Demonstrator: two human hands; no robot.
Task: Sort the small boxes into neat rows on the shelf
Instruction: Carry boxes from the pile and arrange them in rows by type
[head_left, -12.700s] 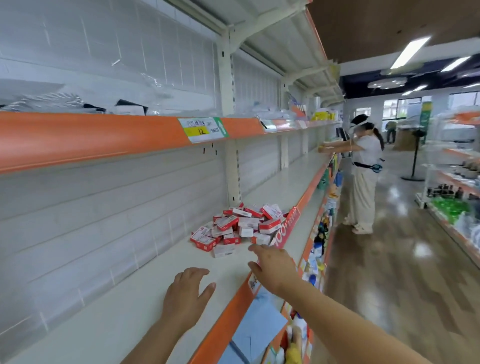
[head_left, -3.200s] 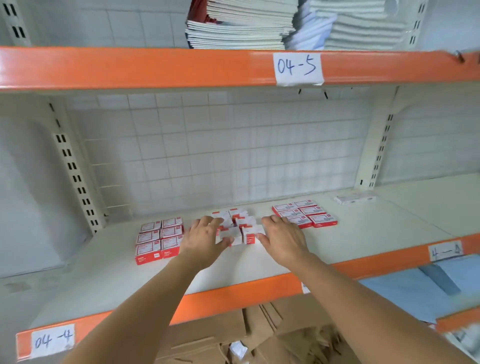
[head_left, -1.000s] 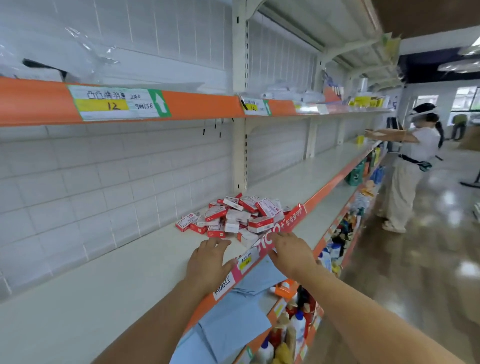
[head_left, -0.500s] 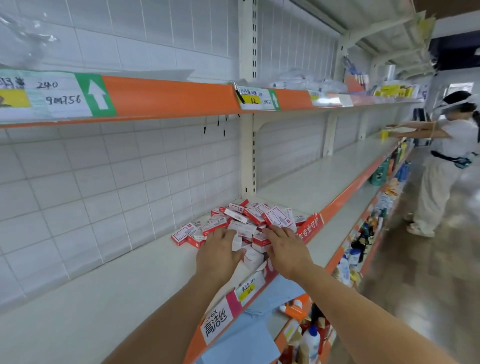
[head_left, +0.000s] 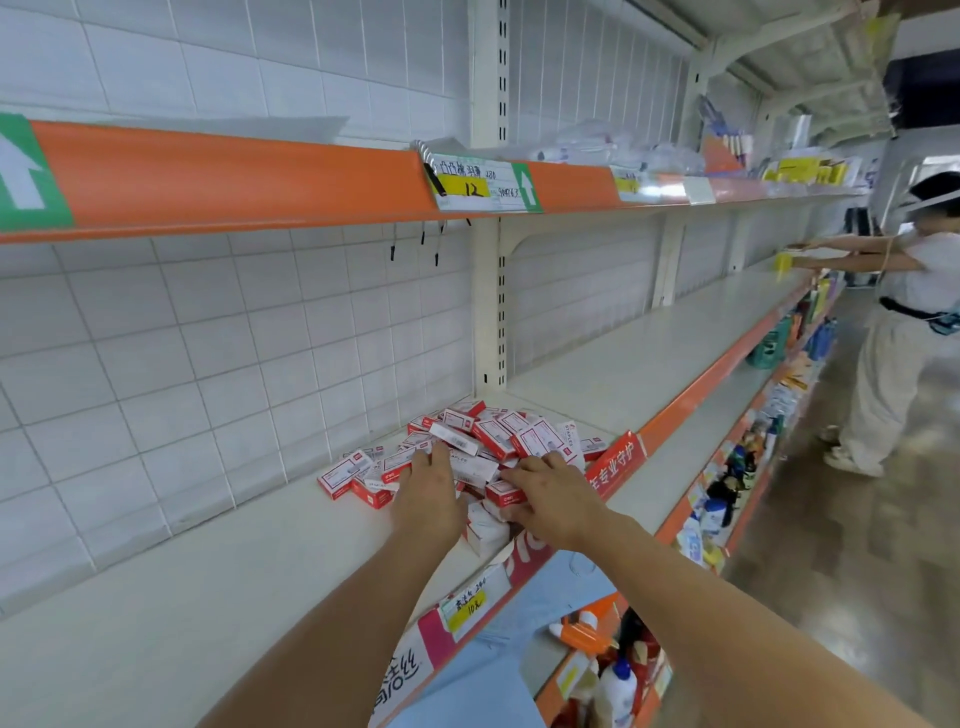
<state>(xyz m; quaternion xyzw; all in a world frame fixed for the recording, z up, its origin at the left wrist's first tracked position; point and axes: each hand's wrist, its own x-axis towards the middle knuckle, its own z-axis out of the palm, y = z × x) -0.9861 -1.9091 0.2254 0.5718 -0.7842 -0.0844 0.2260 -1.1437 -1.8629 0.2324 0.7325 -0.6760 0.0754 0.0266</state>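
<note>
A loose pile of small red-and-white boxes (head_left: 540, 439) lies jumbled on the white shelf board (head_left: 218, 582), close to its front edge and just left of the shelf upright. My left hand (head_left: 428, 501) rests on the near side of the pile with its fingers stretched forward over the boxes. My right hand (head_left: 548, 496) lies on the pile's front right, fingers spread and pointing left across a red box. Neither hand plainly grips a box. Boxes under both palms are hidden.
An orange-fronted upper shelf (head_left: 260, 171) overhangs at head height. The white upright (head_left: 488, 260) stands behind the pile. Price labels (head_left: 470, 605) hang on the front rim. Bottles (head_left: 615, 686) fill the lower shelf. Another person (head_left: 893, 364) works down the aisle on the right.
Both hands have moved forward from the shelf's front rim onto the pile of boxes. The view has come closer to the pile.
</note>
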